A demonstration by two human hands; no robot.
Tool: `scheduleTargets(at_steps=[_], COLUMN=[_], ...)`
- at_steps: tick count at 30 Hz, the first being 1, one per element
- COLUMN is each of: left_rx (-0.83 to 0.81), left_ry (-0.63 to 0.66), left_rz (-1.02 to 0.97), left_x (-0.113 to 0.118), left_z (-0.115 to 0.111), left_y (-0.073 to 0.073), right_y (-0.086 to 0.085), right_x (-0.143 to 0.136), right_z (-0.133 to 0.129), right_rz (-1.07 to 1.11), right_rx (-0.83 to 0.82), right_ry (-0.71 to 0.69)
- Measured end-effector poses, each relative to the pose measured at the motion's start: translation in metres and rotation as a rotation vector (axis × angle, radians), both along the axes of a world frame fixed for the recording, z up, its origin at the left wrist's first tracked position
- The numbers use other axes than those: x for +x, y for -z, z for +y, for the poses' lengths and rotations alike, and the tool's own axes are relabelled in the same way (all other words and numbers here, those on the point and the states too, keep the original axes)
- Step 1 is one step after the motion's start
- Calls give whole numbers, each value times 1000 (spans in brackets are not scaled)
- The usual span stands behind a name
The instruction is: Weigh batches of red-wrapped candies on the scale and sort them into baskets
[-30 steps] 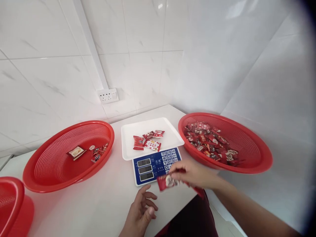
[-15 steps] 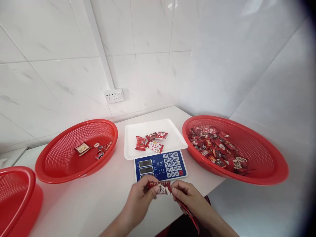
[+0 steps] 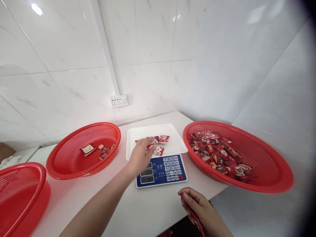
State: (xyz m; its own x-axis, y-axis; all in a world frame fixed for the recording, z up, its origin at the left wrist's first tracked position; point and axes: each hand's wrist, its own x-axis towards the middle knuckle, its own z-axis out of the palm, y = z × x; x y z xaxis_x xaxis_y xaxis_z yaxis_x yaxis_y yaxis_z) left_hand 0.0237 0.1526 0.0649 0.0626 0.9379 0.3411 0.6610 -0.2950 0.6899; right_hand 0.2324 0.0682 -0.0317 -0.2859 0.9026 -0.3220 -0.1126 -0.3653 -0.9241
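My left hand [image 3: 141, 154] reaches over the white tray [image 3: 133, 131] of the scale, slightly blurred, its thumb and fingers apart. Just beyond the fingertips lies a dark red candy packet [image 3: 155, 140]. Another red and white packet [image 3: 164, 139] is to its right, and a white packet with red hearts [image 3: 158, 150] sits nearer me, partly under the hand. In front of the scale, my right hand [image 3: 197, 204] is closed around a red wrapped strip of packets [image 3: 197, 221] that hangs below the fingers.
The blue scale panel [image 3: 160, 168] with keys and displays faces me. On the right stands a red basket [image 3: 269, 164] heaped with red candy packets. A red basket [image 3: 71, 168] at left holds a few packets, and another red basket [image 3: 29, 194] stands nearer. A socket [image 3: 118, 100] is on the wall.
My left hand has moved from beside the right hand up over the tray. The dark red packet it held is now on the tray. My right hand has moved slightly down and right.
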Motion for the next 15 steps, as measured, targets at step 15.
scheduleTargets(at_steps=[15], left_rx=[-872], left_ry=[422], left_rz=[-1038], left_x=[36], left_z=[-112], left_y=[90], right_y=[-4], right_x=[-51], right_z=[-5], right_rz=[-298], right_rx=[354], right_ry=[121])
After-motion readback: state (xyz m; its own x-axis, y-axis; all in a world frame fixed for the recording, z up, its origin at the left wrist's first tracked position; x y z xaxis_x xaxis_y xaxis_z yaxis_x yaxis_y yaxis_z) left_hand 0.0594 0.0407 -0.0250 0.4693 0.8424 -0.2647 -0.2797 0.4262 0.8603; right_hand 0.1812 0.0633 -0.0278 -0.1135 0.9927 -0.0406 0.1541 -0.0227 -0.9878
